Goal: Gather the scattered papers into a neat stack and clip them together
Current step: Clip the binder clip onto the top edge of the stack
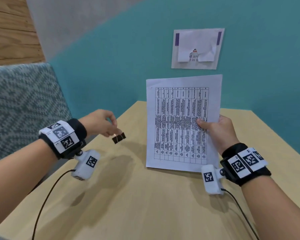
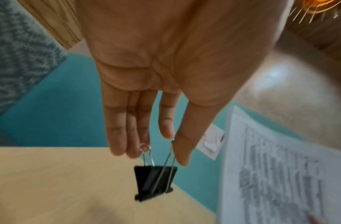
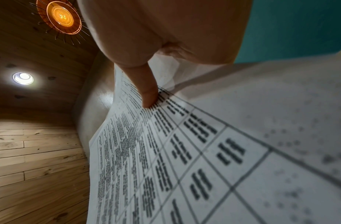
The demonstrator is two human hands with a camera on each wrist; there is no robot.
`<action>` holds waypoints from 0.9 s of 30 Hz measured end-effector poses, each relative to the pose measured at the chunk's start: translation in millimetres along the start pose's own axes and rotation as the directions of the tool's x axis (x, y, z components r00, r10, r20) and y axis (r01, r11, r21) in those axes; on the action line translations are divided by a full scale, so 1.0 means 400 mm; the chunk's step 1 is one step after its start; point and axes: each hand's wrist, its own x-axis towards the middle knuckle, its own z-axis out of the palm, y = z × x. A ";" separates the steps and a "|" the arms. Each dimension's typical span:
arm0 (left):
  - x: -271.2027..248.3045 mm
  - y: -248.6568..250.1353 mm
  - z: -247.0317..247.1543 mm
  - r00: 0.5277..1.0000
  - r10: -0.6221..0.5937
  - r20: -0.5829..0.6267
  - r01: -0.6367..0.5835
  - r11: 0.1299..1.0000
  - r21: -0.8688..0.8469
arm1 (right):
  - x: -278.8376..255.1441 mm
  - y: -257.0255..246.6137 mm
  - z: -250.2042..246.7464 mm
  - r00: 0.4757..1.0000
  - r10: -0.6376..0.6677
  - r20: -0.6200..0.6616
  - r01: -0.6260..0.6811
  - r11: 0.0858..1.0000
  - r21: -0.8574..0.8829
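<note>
A stack of white papers (image 1: 180, 125) with a printed table stands upright, its bottom edge on the light wooden table (image 1: 128, 196). My right hand (image 1: 213, 127) grips its right edge, thumb across the front sheet, fingers hidden behind. The thumb (image 3: 148, 92) presses on the print of the papers (image 3: 185, 151) in the right wrist view. My left hand (image 1: 100, 123) is left of the stack, above the table, and pinches the wire handles of a black binder clip (image 1: 119, 138). The left hand (image 2: 156, 133) lets the clip (image 2: 155, 180) dangle, apart from the papers (image 2: 271, 174).
A teal wall (image 1: 128, 58) rises behind the table, with a paper notice (image 1: 197, 48) stuck on it. A grey patterned cushioned seat back (image 1: 24, 104) stands at the left. Camera cables (image 1: 47, 201) run from both wrists across the table front.
</note>
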 end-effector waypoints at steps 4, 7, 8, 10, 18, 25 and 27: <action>-0.008 0.116 -0.048 0.986 0.120 -0.118 -0.134 0.984 -0.117 | 0.003 0.004 -0.001 1.000 -0.003 0.005 0.003 1.000 -0.001; -0.026 0.204 -0.079 0.942 0.242 -0.234 -0.278 0.951 -0.133 | 0.001 0.002 0.000 1.000 -0.009 0.018 0.009 1.000 0.006; -0.036 0.232 -0.085 0.915 0.288 -0.284 -0.336 0.932 -0.139 | -0.001 0.000 0.003 1.000 -0.014 0.026 0.014 1.000 0.009; -0.059 0.282 -0.090 0.846 0.376 -0.377 -0.460 0.873 -0.161 | -0.002 -0.002 0.007 0.999 -0.028 0.038 0.028 1.000 0.006; -0.083 0.379 -0.055 0.516 0.677 -0.525 -0.769 0.636 0.065 | -0.017 -0.030 0.023 0.982 -0.164 0.088 0.170 0.984 -0.060; -0.076 0.368 -0.037 0.318 0.789 -0.525 -0.834 0.496 0.242 | -0.031 -0.044 0.035 0.958 -0.263 0.112 0.271 0.960 -0.072; -0.074 0.364 -0.040 0.302 0.800 -0.519 -0.827 0.490 0.275 | -0.033 -0.045 0.037 0.953 -0.282 0.113 0.290 0.955 -0.067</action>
